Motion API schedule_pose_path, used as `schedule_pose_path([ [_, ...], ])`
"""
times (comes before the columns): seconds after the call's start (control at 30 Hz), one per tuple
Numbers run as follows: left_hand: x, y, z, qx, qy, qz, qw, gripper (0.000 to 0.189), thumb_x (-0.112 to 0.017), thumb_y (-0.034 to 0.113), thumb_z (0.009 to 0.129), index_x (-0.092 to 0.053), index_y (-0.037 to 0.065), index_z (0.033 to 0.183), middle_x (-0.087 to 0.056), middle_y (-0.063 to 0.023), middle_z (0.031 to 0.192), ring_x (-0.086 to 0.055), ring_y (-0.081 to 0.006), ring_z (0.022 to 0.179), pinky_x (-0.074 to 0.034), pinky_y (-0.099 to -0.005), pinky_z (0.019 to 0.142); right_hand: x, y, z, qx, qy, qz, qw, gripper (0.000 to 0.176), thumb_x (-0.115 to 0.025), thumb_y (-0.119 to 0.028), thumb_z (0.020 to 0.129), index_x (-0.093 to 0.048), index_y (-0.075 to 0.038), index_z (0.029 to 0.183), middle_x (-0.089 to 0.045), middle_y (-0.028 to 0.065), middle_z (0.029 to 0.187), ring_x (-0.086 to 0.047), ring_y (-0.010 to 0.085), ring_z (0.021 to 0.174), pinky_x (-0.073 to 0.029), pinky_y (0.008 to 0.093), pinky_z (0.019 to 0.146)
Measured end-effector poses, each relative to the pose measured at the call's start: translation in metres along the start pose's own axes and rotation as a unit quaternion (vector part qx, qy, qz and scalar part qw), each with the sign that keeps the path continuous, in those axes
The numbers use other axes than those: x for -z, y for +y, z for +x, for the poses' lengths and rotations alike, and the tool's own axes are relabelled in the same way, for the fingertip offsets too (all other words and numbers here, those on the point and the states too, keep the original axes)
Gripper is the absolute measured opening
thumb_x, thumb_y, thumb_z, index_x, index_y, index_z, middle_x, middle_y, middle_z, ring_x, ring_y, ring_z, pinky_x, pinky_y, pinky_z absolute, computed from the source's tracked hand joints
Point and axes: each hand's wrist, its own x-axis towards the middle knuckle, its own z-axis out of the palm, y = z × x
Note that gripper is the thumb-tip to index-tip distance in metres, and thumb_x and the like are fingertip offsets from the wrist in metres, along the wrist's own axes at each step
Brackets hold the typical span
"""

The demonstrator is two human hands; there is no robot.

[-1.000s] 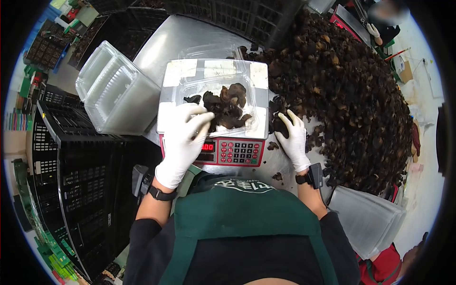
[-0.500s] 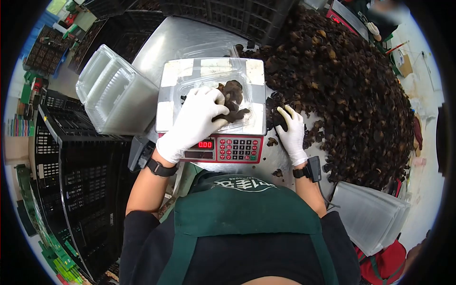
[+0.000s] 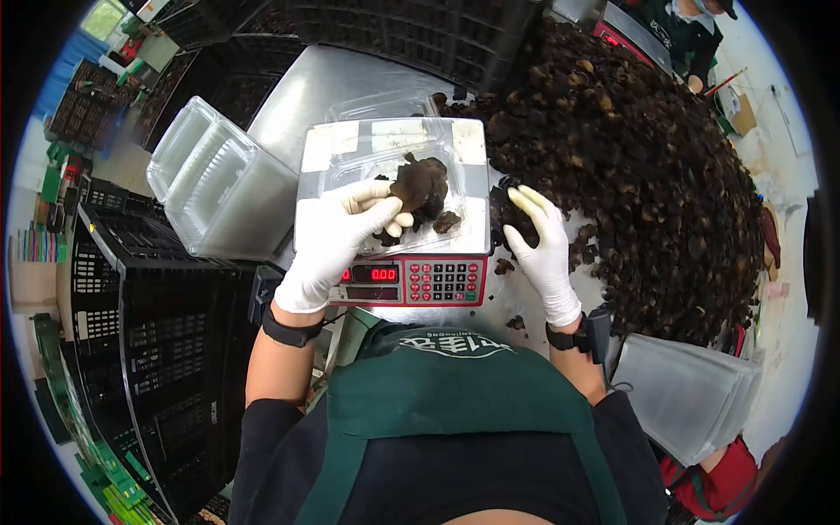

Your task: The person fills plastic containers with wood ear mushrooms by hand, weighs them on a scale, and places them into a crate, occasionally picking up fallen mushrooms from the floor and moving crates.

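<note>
A gloved left hand, my left hand [image 3: 350, 232], pinches a brown wood ear mushroom [image 3: 418, 188] between thumb and fingers over a clear plastic tray [image 3: 457, 188]. More dark pieces lie in that tray, which rests on the scale's platform [image 3: 311, 149]. Red digits on the scale's display [image 3: 382, 274] read 0.00. Right of the scale, my right hand [image 3: 544, 249], also in a white glove, has its thumb and fingers apart at a small clump of wood ear mushrooms [image 3: 507, 210] on the metal table.
A large heap of wood ear mushrooms [image 3: 630, 175] covers the table's right side. Stacked clear trays [image 3: 232, 188] stand at left, and stacked clear lids [image 3: 687, 394] at lower right. Black crates [image 3: 420, 39] rise behind and at left. Another person [image 3: 678, 35] stands at the far right beside a second scale.
My left hand has drawn back slightly, lifting the mushroom into clearer view. My right hand's fingers have opened a little and straightened at the clump.
</note>
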Motion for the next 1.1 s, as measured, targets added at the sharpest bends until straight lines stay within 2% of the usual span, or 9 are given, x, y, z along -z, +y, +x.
schedule_pose_path([
  [0.03,-0.007,0.003,-0.004,0.001,-0.005,0.005,1.0,0.025,-0.062,0.013,0.097,-0.067,-0.002,0.117,-0.073,-0.0044,0.091,-0.063,-0.0063,0.078,-0.051,-0.0198,0.072,0.005,-0.025,0.006,0.019,0.021,0.06,0.998,0.051,-0.072,-0.006,0.079,-0.063,-0.007,0.129,-0.06,0.0141,0.132,-0.057,0.0314,0.122,-0.045,0.0395,0.105],
  [0.1,-0.023,0.008,-0.009,0.003,-0.019,0.016,1.0,0.026,-0.06,0.011,0.098,-0.066,-0.004,0.119,-0.072,-0.0057,0.091,-0.063,-0.0074,0.078,-0.051,-0.0203,0.074,0.01,-0.059,0.014,0.04,-0.012,0.182,0.982,0.052,-0.073,-0.006,0.08,-0.061,-0.005,0.13,-0.06,0.0156,0.132,-0.058,0.0307,0.122,-0.046,0.0387,0.104],
  [0.2,-0.033,-0.007,-0.008,-0.019,-0.064,0.016,0.998,0.029,-0.058,0.007,0.098,-0.063,-0.006,0.124,-0.071,-0.0061,0.092,-0.062,-0.0078,0.078,-0.051,-0.0215,0.075,0.005,-0.085,0.022,0.08,-0.043,0.249,0.964,0.049,-0.07,-0.004,0.083,-0.061,-0.004,0.131,-0.063,0.016,0.126,-0.061,0.0299,0.118,-0.048,0.0361,0.102],
  [0.23,-0.037,-0.008,-0.01,-0.021,-0.075,0.014,0.997,0.029,-0.057,0.006,0.099,-0.063,-0.006,0.124,-0.071,-0.0064,0.093,-0.062,-0.0076,0.078,-0.051,-0.0217,0.075,-0.001,-0.084,0.021,0.051,-0.068,0.279,0.956,0.044,-0.066,-0.002,0.089,-0.061,-0.003,0.132,-0.066,0.0135,0.123,-0.065,0.024,0.112,-0.05,0.0333,0.099],
  [0.3,-0.041,-0.009,-0.014,-0.025,-0.076,0.026,0.996,0.029,-0.056,0.007,0.1,-0.063,-0.006,0.125,-0.072,-0.0073,0.096,-0.063,-0.0077,0.081,-0.052,-0.0218,0.076,-0.011,-0.08,0.012,-0.136,-0.133,0.481,0.856,0.04,-0.061,-0.003,0.095,-0.06,-0.002,0.135,-0.066,0.0105,0.122,-0.065,0.0166,0.108,-0.052,0.0311,0.096],
  [0.4,-0.044,-0.011,-0.018,-0.027,-0.066,0.035,0.997,0.029,-0.055,0.008,0.1,-0.063,-0.006,0.125,-0.073,-0.008,0.096,-0.065,-0.0085,0.081,-0.053,-0.0224,0.076,-0.012,-0.075,0.007,-0.114,-0.131,0.514,0.84,0.038,-0.059,-0.004,0.098,-0.058,-0.001,0.136,-0.066,0.0083,0.123,-0.064,0.0129,0.108,-0.051,0.0304,0.098],
  [0.6,-0.042,-0.02,-0.017,-0.029,-0.079,0.052,0.995,0.029,-0.058,0.012,0.1,-0.065,-0.006,0.121,-0.073,-0.008,0.092,-0.065,-0.009,0.078,-0.053,-0.0228,0.075,-0.012,-0.07,-0.003,-0.165,-0.143,0.524,0.823,0.039,-0.059,-0.005,0.098,-0.057,0.001,0.137,-0.066,0.0091,0.126,-0.063,0.0139,0.11,-0.049,0.03,0.1],
  [0.8,-0.05,-0.026,-0.021,-0.012,-0.042,0.089,0.995,0.028,-0.06,0.014,0.098,-0.067,-0.005,0.119,-0.073,-0.0062,0.091,-0.063,-0.007,0.078,-0.052,-0.023,0.073,-0.014,-0.072,-0.011,-0.167,-0.128,0.517,0.83,0.039,-0.058,-0.003,0.098,-0.057,0.001,0.137,-0.065,0.008,0.128,-0.063,0.0141,0.111,-0.049,0.0298,0.101],
  [1.1,-0.05,-0.034,-0.018,-0.04,-0.074,0.075,0.994,0.032,-0.058,0.007,0.095,-0.066,-0.002,0.124,-0.073,-0.0029,0.091,-0.062,-0.005,0.078,-0.051,-0.0218,0.073,-0.023,-0.061,-0.021,-0.199,-0.115,0.538,0.811,0.04,-0.061,-0.002,0.097,-0.057,0.002,0.136,-0.065,0.0096,0.128,-0.063,0.0143,0.111,-0.05,0.0289,0.099],
])
